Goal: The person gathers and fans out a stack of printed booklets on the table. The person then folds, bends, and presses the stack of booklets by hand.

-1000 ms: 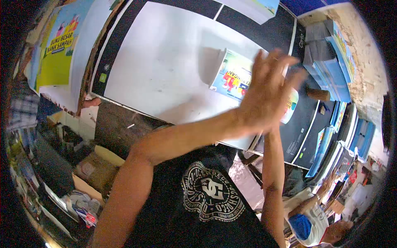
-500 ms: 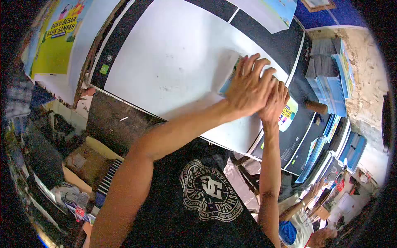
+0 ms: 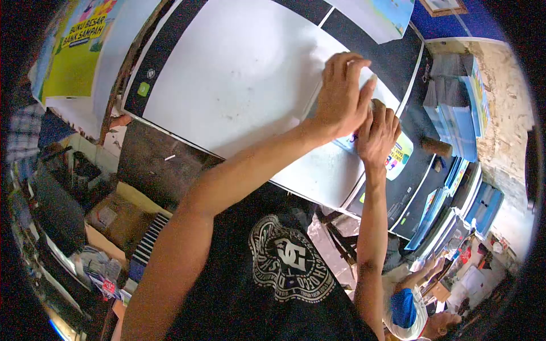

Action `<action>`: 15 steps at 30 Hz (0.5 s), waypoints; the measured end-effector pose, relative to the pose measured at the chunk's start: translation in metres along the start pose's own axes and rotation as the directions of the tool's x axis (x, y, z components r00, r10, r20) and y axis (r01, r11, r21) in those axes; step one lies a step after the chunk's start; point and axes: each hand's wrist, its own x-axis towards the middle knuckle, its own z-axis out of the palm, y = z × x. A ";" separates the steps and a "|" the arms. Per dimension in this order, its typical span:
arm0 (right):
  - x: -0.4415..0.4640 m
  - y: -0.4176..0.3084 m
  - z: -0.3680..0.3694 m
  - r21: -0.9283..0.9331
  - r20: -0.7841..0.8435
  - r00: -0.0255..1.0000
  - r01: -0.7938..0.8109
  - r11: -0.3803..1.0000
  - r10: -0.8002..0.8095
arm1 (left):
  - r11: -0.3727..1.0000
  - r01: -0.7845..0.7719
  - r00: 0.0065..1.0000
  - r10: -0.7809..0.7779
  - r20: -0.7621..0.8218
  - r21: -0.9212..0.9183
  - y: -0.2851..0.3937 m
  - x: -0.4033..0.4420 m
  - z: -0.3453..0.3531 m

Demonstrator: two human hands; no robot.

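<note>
On a white board lies a printed booklet (image 3: 347,141), mostly covered by my two hands. My left hand (image 3: 343,98) is bent over it, fingers curled around its upper part and the thumb side toward my other hand. My right hand (image 3: 377,136) sits close beside it with fingers curled and pressed together at the booklet's right side. A colourful printed cover with yellow lettering (image 3: 401,157) shows to the right of my right hand. Whether it belongs to the same booklet is hidden.
The white board (image 3: 227,85) rests on a black cutting mat (image 3: 364,34). Stacked booklets (image 3: 452,113) and a brown roll (image 3: 436,147) stand at the right. A cardboard box (image 3: 122,219) is at lower left. Another person (image 3: 406,307) sits at lower right.
My left hand has shifted up and tilted more onto its side, with its fingers closer together. More of the booklet shows between my hands. My right hand has moved slightly right.
</note>
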 end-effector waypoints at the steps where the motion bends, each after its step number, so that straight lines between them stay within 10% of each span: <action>1: 0.000 -0.001 -0.001 0.016 0.005 1.000 -0.016 1.000 0.016 | 0.999 -0.038 0.999 0.038 -0.030 -0.031 0.009 0.003 0.002; 5: 0.000 0.018 0.016 -0.188 0.094 0.992 0.100 0.977 -0.084 | 0.945 -0.012 0.985 0.066 0.157 -0.328 0.113 0.007 -0.016; 7: 0.000 0.011 0.005 -0.111 0.094 0.994 0.067 0.991 -0.057 | 0.841 -0.154 0.987 0.160 -0.032 -0.518 0.149 -0.006 -0.009; 11: -0.004 0.004 -0.001 -0.156 0.004 0.998 0.061 0.986 -0.061 | 0.994 0.062 0.974 -0.040 0.224 -0.091 0.057 -0.043 0.029; 15: -0.006 0.010 0.009 -0.043 -0.048 0.998 0.039 0.998 -0.041 | 0.992 -0.118 0.990 0.114 0.083 0.052 0.025 -0.023 0.016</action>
